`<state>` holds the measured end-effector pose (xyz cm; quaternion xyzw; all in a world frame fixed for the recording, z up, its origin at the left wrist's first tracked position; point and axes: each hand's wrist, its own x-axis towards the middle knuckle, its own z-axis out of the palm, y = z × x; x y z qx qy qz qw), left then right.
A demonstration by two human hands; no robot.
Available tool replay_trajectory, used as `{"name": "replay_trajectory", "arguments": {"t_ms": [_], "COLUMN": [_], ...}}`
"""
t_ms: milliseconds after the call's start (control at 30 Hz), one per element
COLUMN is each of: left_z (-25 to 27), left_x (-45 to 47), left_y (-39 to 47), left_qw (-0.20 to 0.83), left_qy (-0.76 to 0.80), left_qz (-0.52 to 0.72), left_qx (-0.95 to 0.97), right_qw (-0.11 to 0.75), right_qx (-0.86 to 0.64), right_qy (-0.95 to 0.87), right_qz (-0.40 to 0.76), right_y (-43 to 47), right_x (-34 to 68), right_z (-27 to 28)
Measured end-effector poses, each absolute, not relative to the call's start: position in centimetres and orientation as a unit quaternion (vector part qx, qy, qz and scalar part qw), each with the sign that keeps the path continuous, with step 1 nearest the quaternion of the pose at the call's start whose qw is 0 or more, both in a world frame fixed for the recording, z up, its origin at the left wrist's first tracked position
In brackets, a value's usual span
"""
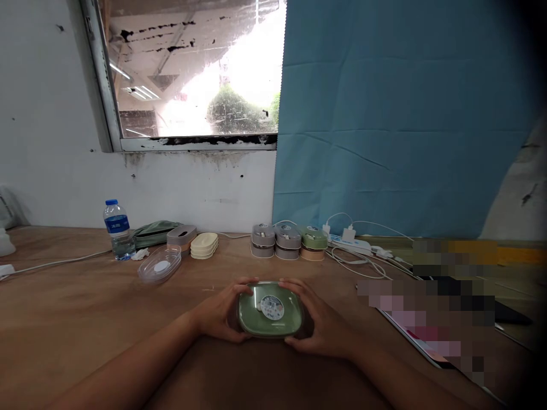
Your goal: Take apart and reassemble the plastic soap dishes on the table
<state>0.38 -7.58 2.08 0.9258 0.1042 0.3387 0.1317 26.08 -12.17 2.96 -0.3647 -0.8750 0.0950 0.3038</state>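
Note:
Between my two hands is a green lidded box (250,310) with a see-through top, rounded corners and a round printed label (272,307). My left hand (220,312) wraps the box's left end, fingers at the far edge and thumb at the near edge. On the opposite end my right hand (320,322) grips it in the same way. The box is close to the front of the brown table (106,319). Its underside is hidden, so I cannot tell whether it touches the tabletop.
Similar stacked boxes (288,242) line the back by the wall. Further left are cream trays (204,245), a grey box (182,234), a clear lid (160,266), a green pouch (156,232) and a water bottle (118,230). A power strip (350,244) with cables lies back right.

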Motion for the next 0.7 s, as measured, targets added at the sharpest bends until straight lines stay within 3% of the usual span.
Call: {"name": "replay_trajectory", "arguments": {"t_ms": [700], "left_z": [1.5], "left_x": [0.0], "left_y": [-7.0], "left_qw": [0.282], "left_qy": [0.180], "left_qz": [0.297], "left_qx": [0.894], "right_qw": [0.313], "right_qx": [-0.413], "right_qy": [-0.846], "right_qz": [0.128], "right_y": [-11.6], "right_x": [26.0], "right_z": [2.0]}}
